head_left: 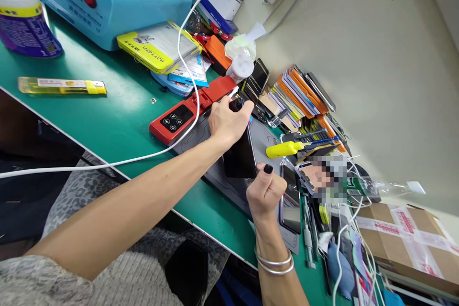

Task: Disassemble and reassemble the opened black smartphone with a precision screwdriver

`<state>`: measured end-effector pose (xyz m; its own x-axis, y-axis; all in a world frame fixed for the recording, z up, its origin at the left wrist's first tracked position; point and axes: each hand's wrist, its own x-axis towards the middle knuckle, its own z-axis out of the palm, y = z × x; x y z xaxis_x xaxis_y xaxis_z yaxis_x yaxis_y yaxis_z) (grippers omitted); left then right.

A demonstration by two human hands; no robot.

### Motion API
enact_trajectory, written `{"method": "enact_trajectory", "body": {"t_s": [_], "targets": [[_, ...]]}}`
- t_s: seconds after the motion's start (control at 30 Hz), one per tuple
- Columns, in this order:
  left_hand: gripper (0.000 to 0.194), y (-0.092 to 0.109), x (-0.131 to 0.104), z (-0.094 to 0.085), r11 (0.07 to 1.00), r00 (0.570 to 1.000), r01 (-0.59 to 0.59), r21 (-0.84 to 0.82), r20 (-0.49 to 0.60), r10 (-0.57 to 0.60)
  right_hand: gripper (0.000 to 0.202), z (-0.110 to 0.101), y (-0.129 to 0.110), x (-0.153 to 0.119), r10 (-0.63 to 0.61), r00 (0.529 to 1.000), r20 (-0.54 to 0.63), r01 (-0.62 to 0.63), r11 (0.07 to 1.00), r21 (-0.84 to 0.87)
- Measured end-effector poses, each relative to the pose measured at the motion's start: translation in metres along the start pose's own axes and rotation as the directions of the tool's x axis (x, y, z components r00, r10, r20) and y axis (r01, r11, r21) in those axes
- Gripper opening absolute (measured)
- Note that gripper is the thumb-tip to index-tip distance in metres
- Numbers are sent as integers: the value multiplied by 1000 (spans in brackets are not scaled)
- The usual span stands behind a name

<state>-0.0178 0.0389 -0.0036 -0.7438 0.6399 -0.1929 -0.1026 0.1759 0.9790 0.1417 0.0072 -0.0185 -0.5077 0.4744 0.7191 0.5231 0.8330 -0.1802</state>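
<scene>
A dark smartphone (239, 157) is tilted over the grey work mat (211, 172), its black glass face toward me. My left hand (229, 122) is closed around the far end of the phone, covering that part. My right hand (266, 192) makes a fist at the phone's near right corner, thumb on top. Whatever its fingers may pinch is hidden. Just beyond my left hand lies a red device with touch buttons (175, 122), a white cable crossing it. Another phone (289, 198) rests on the mat, right of my right hand.
A blue separator machine (118, 5), a purple bottle (27, 19), a yellow lighter (60, 86) and a battery box (158, 48) stand or lie at left. Stacked phone parts (297, 93), a yellow-handled tool (285, 149), cables and a cardboard box (409, 234) crowd the right.
</scene>
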Motion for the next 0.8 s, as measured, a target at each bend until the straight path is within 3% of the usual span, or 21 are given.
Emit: {"method": "enact_trajectory", "body": {"t_s": [0.8], "targets": [[30,-1,1,0,1000,1000,-14,2,-6,14,57,5,5,-1,56,998,-3,-56,998,35]]}}
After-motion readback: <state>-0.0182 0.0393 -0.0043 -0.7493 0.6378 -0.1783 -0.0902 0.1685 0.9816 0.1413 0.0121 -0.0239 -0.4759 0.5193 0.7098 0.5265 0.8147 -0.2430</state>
